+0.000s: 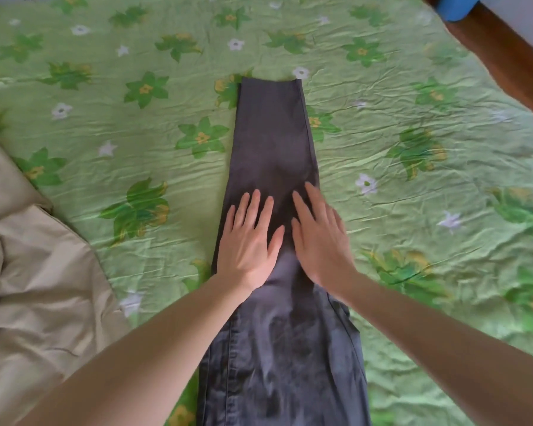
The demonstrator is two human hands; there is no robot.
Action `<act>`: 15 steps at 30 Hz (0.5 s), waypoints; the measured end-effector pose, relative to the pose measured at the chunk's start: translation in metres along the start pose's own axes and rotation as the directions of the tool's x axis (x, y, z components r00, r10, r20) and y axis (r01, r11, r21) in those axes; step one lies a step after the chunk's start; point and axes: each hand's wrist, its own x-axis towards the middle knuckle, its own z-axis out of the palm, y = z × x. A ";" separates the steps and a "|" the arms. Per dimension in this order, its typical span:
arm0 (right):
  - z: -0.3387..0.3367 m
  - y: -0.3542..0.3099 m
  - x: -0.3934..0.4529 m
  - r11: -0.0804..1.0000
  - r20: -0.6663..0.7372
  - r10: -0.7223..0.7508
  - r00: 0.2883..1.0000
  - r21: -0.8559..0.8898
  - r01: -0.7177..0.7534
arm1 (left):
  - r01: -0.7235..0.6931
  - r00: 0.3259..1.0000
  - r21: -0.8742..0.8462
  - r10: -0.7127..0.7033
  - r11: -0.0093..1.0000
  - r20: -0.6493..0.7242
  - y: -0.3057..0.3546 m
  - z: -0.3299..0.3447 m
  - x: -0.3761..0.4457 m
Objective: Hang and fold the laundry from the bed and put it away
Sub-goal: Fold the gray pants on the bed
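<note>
Dark grey trousers (274, 133) lie lengthwise on the bed, folded leg on leg, hems at the far end and the wider upper part near me. My left hand (248, 241) lies flat on the left side of the legs, fingers straight and spread. Beside it, my right hand (320, 238) rests flat on the right side of the cloth, fingers straight. Neither hand grips the fabric.
The bed is covered by a wrinkled green sheet with a flower print (428, 149). A crumpled beige cloth (34, 287) lies at the left edge. A brown wooden bed frame (505, 59) with a blue object (453, 7) runs along the top right corner.
</note>
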 end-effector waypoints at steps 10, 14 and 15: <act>0.031 -0.001 -0.167 0.975 0.092 0.097 0.991 -0.209 -0.076 | -0.075 0.996 0.032 0.073 0.997 0.055 0.030 -0.006 -0.145; 0.029 0.003 -0.169 0.978 0.109 0.098 0.989 -0.197 -0.075 | -0.110 0.987 0.060 0.102 0.992 0.126 0.027 -0.003 -0.191; 0.026 0.000 -0.170 0.979 0.116 0.092 0.989 -0.194 -0.068 | -0.120 0.985 0.066 0.110 0.991 0.135 0.026 -0.003 -0.196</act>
